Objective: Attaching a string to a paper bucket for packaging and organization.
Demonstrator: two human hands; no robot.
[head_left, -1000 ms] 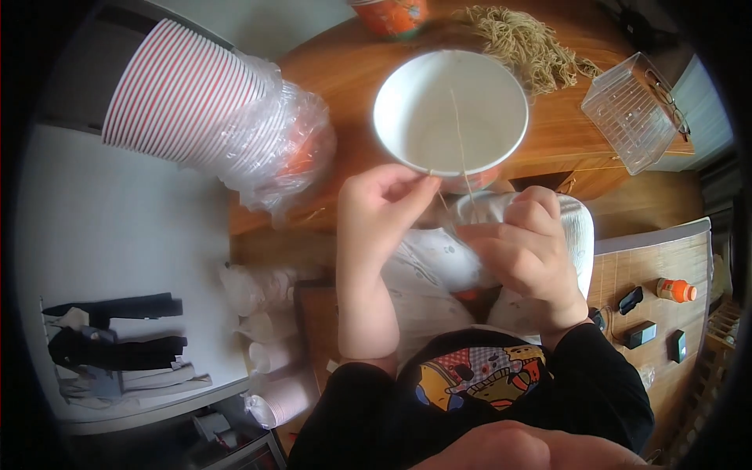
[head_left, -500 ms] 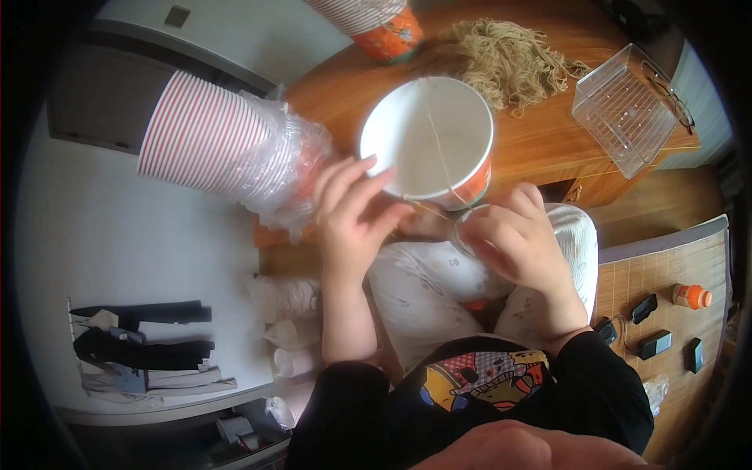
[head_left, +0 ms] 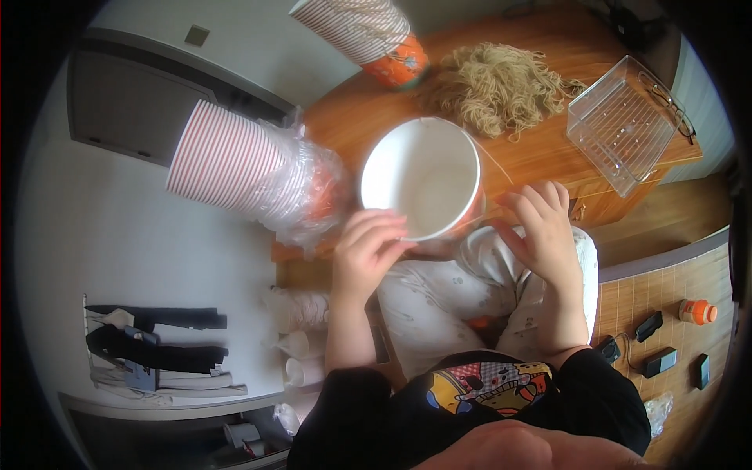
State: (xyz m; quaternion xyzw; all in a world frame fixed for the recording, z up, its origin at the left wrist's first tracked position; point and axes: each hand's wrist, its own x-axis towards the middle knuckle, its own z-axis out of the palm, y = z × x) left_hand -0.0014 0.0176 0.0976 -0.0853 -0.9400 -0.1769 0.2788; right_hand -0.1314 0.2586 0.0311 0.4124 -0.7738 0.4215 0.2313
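Left hand [head_left: 364, 254] pinches the rim of a white-lined orange paper bucket [head_left: 423, 176] at a brown wooden table [head_left: 333, 106]; right hand [head_left: 542, 241] sits half-open by thin beige string [head_left: 493, 160], can't tell if gripping. Pale wall [head_left: 157, 251] off left.

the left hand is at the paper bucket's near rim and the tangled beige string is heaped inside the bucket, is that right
Not quite: the head view shows the tangled beige string heaped on the wooden table beyond the paper bucket, not inside it. The left hand is indeed at the bucket's near rim.
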